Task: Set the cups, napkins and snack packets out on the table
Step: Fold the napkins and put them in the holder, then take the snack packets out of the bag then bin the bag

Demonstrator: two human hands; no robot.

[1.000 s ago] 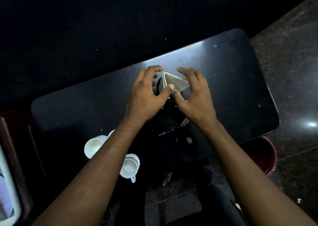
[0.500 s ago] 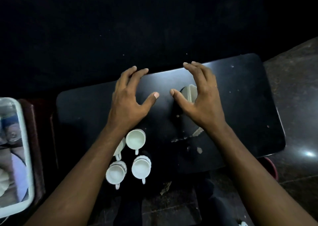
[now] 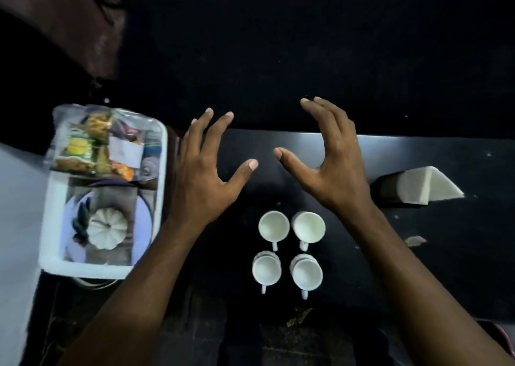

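Both hands — left hand [image 3: 203, 170], right hand [image 3: 331, 165] — hover spread and empty at centre frame above four cups [image 3: 289, 251] on the dark table [image 3: 446, 254]; napkins [image 3: 426, 184] stand at right, snack packets [image 3: 103, 142] in a tray [image 3: 53, 226] at left.

There is just one camera, up on the person's head; it looks almost straight down at the black table [image 3: 418, 268]; it sits close above it.

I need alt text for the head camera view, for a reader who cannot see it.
Two empty, open hands, left hand and right hand, hover above a black table holding four white cups in a square. Folded white napkins stand at right; a white tray with snack packets sits at left.
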